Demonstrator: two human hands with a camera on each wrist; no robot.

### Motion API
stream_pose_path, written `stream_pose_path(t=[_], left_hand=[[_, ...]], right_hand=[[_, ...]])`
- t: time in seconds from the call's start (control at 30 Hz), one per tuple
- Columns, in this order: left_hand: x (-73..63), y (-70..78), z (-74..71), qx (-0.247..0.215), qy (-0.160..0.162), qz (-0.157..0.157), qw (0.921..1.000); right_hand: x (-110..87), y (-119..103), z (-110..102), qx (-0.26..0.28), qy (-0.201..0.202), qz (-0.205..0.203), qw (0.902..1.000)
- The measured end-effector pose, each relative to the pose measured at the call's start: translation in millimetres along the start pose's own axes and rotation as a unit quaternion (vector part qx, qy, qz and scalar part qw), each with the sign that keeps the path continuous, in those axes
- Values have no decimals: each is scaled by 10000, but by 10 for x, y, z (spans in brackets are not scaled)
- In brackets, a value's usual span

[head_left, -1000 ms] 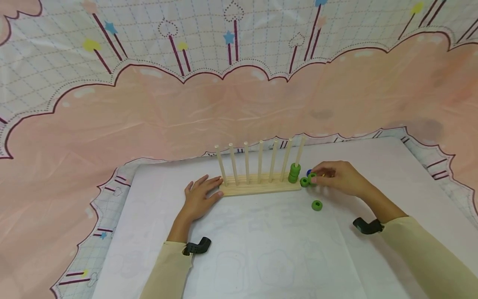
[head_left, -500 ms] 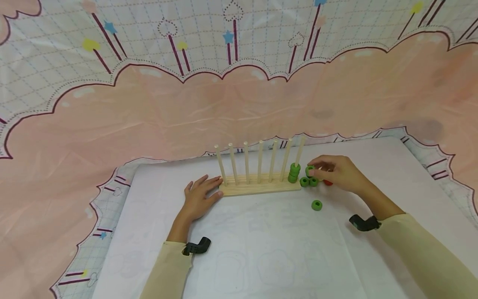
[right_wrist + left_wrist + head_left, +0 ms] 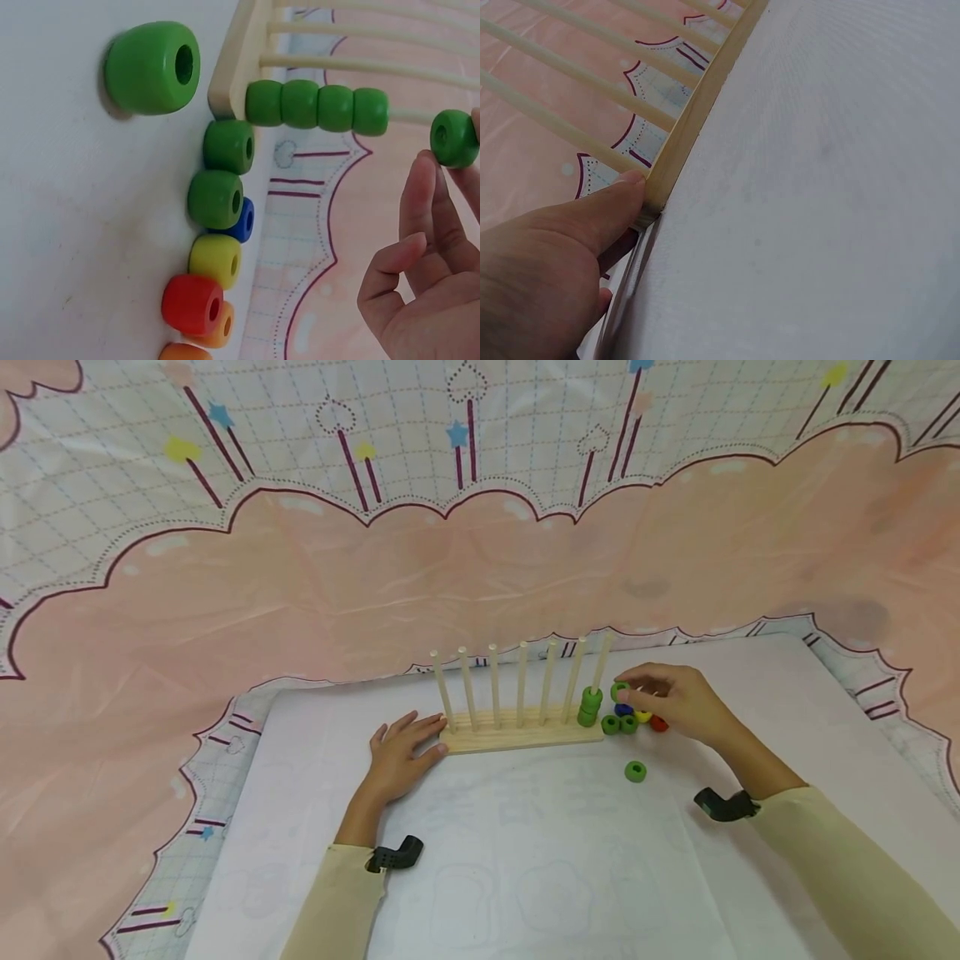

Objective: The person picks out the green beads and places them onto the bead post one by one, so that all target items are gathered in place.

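Observation:
A wooden peg stand (image 3: 525, 741) with several upright pegs stands on the white tabletop. My left hand (image 3: 401, 756) holds its left end, thumb at the front corner and index finger toward the back; in the left wrist view the thumb (image 3: 622, 199) presses on the end of the base. Between thumb and fingertips my right hand (image 3: 678, 702) pinches a green bead (image 3: 454, 139), raised beside the rightmost peg and below its top in the head view. A stack of several green beads (image 3: 317, 106) sits on that peg.
Right of the stand lie two green beads (image 3: 217, 199), a blue bead (image 3: 244, 220), a yellow bead (image 3: 215, 261), a red bead (image 3: 193, 304) and orange beads (image 3: 221, 326). Another green bead (image 3: 635, 772) lies nearer the front. A patterned cloth (image 3: 450, 585) hangs behind.
My right hand has lifted the green bead up from the loose beads, slightly back and left, uncovering the blue, yellow and red ones. My left hand has stayed on the stand.

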State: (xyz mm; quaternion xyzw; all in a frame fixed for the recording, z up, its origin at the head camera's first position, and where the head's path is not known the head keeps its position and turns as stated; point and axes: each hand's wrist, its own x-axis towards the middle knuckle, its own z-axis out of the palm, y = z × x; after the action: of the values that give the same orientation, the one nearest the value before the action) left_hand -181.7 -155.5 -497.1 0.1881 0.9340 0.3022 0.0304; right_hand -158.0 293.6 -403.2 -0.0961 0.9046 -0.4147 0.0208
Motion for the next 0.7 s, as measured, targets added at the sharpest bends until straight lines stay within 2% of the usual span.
stream_pose_path(t=[0.33, 0.7], left_hand=[[-8, 7, 11, -10, 8, -21, 10000], [-1, 25, 11, 19, 0, -68, 10000]], right_hand=[[-12, -31, 4, 431, 135, -46, 9990], [2, -122, -18, 913, 605, 132, 9939]])
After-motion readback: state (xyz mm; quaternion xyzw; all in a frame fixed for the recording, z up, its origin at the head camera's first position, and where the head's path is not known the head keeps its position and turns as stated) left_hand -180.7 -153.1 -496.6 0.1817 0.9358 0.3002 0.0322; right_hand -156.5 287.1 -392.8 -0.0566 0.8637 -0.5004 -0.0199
